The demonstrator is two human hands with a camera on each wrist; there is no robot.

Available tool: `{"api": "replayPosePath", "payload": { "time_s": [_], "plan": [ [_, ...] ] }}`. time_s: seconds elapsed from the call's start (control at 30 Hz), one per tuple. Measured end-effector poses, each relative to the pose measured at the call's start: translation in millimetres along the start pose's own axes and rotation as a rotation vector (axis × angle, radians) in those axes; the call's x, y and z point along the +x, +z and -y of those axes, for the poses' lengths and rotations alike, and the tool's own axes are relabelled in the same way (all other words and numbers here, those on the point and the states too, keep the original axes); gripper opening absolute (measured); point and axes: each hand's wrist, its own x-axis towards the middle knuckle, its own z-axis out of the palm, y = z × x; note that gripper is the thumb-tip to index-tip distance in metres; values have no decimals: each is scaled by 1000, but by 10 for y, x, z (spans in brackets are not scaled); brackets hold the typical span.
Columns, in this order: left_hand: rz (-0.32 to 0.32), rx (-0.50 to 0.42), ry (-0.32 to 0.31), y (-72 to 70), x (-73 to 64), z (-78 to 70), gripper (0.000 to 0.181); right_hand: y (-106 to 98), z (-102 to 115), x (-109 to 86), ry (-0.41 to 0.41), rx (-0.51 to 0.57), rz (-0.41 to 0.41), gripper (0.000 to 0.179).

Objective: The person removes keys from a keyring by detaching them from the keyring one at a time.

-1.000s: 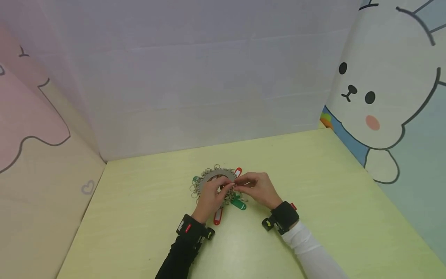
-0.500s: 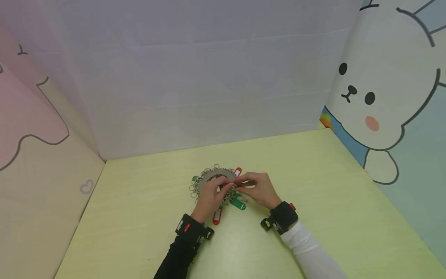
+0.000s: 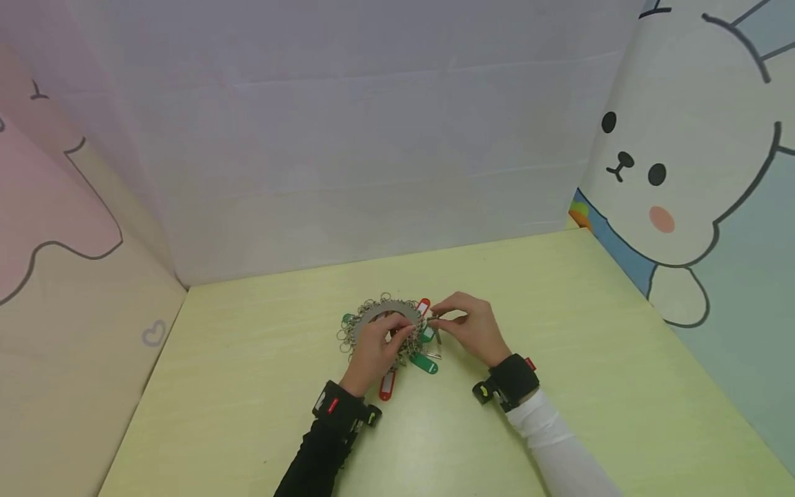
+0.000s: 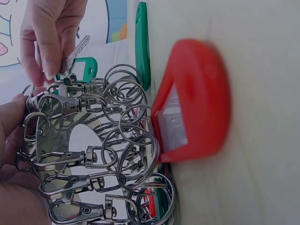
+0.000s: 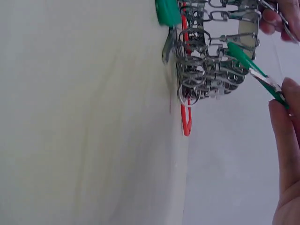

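A round grey metal ring (image 3: 366, 321) lies on the table, edged with several swivel snap hooks (image 4: 70, 161) and split rings (image 4: 136, 161). My left hand (image 3: 375, 348) is at the ring's right inner side, thumb and fingers pinching a snap hook (image 4: 29, 145) there. Just right of the ring, my right hand (image 3: 475, 328) pinches a key (image 4: 77, 54) with a green key tag (image 4: 87, 69) beside it. The exact pinch point is hidden by the fingers. Another green tag (image 3: 425, 363) and two red tags (image 3: 386, 385) stick out around the ring.
The pale yellow table (image 3: 248, 386) spreads around both hands. A white sheet (image 3: 373, 159) rises behind its back edge, and printed cartoon panels (image 3: 677, 152) stand at the sides. Both wrists wear black camera straps (image 3: 512, 382).
My right hand has moved away from the left, to the right and slightly up, drawing out the key and its green tag. The left hand stays in place.
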Motion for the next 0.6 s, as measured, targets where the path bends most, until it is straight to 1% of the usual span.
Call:
{"api": "replayPosePath", "payload": {
  "time_s": [0.1, 0.33, 0.4, 0.53, 0.6],
  "plan": [
    [-3, 9, 10, -17, 24, -17, 10, -115, -49, 26, 56, -47, -44, 18],
    [-11, -12, 4, -9, -11, -7, 8, -372, -231, 8, 244, -181, -111, 16],
    [-8, -10, 4, -6, -14, 1, 9, -454, -289, -3, 277, -211, -130, 16],
    [-4, -7, 9, -3, -11, 8, 10, -610, -397, -39, 352, -242, -140, 19],
    [-2, -9, 5, 0, -11, 8, 9, -671, -445, -62, 401, -240, -143, 22]
  ]
}}
